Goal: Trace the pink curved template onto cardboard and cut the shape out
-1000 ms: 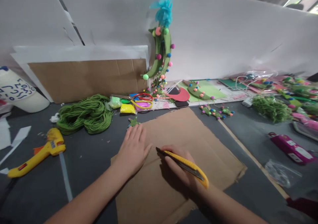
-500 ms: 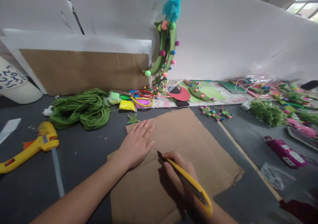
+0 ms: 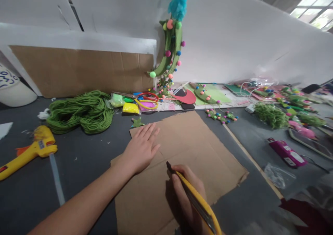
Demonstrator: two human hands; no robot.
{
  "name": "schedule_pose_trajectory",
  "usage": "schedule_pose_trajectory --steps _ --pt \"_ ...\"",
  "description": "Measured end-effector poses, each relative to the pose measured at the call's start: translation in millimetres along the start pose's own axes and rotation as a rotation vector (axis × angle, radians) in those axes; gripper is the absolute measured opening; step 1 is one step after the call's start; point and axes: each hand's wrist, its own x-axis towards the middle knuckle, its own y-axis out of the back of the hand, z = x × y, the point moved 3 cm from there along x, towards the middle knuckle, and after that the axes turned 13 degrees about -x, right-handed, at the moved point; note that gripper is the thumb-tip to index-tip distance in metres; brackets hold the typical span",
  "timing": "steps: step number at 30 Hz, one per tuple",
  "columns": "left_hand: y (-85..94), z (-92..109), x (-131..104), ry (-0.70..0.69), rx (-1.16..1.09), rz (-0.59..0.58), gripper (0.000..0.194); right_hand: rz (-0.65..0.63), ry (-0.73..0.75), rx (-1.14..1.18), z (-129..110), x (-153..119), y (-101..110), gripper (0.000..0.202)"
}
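Note:
A flat sheet of brown cardboard (image 3: 195, 148) lies on the dark table in front of me. My left hand (image 3: 142, 148) rests palm down on its left part, fingers spread flat. My right hand (image 3: 186, 190) grips a yellow utility knife (image 3: 199, 205), whose dark tip touches the cardboard just right of my left hand. A thin cut line runs on the cardboard from near my left fingertips down toward the blade tip.
A yellow glue gun (image 3: 28, 151) and a coil of green cord (image 3: 79, 111) lie at the left. Scissors (image 3: 147, 101), clay packets and felt pieces crowd the back. A green pom-pom decoration (image 3: 169, 52) leans on the white wall. A pink package (image 3: 286, 152) lies at right.
The knife and my right hand have slid toward me along the cardboard, drawing the blade tip down. My left hand has stayed pressed on the sheet. The view has shifted slightly.

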Motion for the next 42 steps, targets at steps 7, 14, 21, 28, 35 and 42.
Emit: schedule_pose_trajectory --steps 7,14,21,28,35,42 --pt "0.3 0 0 -0.002 -0.003 -0.003 0.057 0.025 -0.114 0.017 1 -11 -1 0.017" --pt "2.7 -2 0 -0.027 0.002 -0.026 0.057 0.019 -0.173 0.015 -6 -4 1 0.017" --pt "3.8 -3 0 -0.044 0.028 -0.046 0.058 0.077 -0.078 -0.045 -3 -1 2 0.017" --pt "-1.0 18 -5 -0.037 0.043 -0.104 0.049 0.062 0.064 0.004 -3 1 1 0.021" --pt "-5.3 36 -9 -0.020 0.034 -0.056 0.056 -0.039 0.089 -0.007 -4 0 -1 0.020" --pt "-2.2 37 -11 -0.046 0.005 0.004 0.051 -0.041 0.170 0.046 0 -3 -2 0.015"
